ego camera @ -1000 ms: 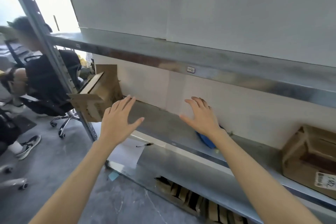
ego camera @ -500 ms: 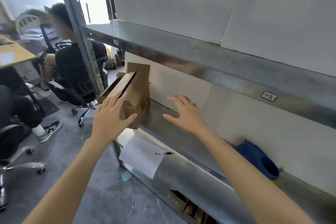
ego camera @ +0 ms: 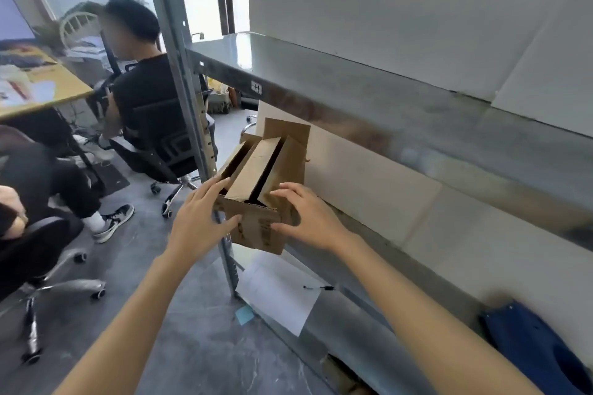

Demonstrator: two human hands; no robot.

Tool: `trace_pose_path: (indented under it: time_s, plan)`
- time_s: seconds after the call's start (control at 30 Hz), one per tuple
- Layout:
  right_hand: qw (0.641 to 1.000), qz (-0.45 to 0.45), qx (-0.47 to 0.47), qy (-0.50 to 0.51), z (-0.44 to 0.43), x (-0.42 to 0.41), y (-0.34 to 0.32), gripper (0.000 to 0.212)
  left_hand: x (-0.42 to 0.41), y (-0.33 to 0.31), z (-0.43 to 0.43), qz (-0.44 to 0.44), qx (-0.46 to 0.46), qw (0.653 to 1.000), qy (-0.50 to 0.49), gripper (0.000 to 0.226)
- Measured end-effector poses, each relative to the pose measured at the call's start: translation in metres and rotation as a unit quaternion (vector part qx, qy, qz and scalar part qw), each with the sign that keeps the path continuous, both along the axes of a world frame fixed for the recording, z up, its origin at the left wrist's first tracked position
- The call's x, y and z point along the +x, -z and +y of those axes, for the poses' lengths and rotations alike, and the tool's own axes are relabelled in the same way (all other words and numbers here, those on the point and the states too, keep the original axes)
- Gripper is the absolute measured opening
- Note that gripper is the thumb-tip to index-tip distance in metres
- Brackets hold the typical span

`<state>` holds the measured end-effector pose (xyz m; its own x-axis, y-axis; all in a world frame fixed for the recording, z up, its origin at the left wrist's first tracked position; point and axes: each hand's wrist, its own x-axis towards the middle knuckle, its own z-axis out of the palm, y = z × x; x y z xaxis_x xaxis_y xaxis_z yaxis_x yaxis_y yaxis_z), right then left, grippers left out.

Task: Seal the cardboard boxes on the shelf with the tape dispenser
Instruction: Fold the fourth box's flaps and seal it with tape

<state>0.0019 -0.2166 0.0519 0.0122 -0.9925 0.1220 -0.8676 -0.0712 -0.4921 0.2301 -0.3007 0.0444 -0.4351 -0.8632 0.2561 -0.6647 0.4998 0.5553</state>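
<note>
Metal shelf (ego camera: 410, 266) under cardboard box (ego camera: 256, 229)

There is 1 view only: a wide-angle camera worn on the person's head, facing forward and tilted down. It stands close to the metal shelf rack (ego camera: 353, 99), which fills the right half of the frame, with the cardboard box (ego camera: 256, 167) near at centre and the grey floor (ego camera: 199, 346) at lower left.

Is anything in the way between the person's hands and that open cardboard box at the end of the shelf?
Nothing visible. The left hand and right hand both hold the cardboard box, one on each side of its near end. Its top flaps stand open.
</note>
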Motion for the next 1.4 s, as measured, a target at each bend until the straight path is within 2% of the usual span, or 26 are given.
trace_pose_path:
  time_s: [0.27, 0.37, 0.57, 0.73, 1.0, 1.17, 1.4]
  plan:
    - [0.996, -0.059, -0.043, 0.056, -0.009, 0.029, 0.022, 0.023, 0.001, 0.020, -0.044, 0.126, 0.084, 0.981, 0.125, 0.050]
    - [0.990, -0.075, -0.063, 0.101, -0.009, 0.040, 0.025, 0.015, -0.002, 0.024, -0.049, 0.146, 0.066, 0.976, 0.149, 0.044]
    - [0.975, -0.124, -0.085, 0.163, 0.001, 0.056, 0.029, 0.015, -0.002, 0.033, -0.049, 0.185, 0.064, 0.963, 0.188, 0.033]
    - [0.970, -0.126, -0.083, 0.189, 0.027, 0.065, 0.032, 0.014, 0.000, 0.039, -0.037, 0.200, 0.065, 0.950, 0.229, 0.046]
    - [0.967, -0.056, -0.073, 0.240, 0.088, 0.066, 0.024, 0.016, -0.024, 0.040, -0.013, 0.196, 0.057, 0.916, 0.345, 0.036]
    - [0.954, -0.029, -0.070, 0.288, 0.123, 0.064, 0.026, 0.020, -0.053, 0.038, 0.002, 0.185, 0.086, 0.884, 0.421, 0.037]
    - [0.943, -0.002, -0.103, 0.316, 0.121, 0.058, 0.026, 0.019, -0.071, 0.034, 0.002, 0.208, 0.097, 0.887, 0.401, 0.034]
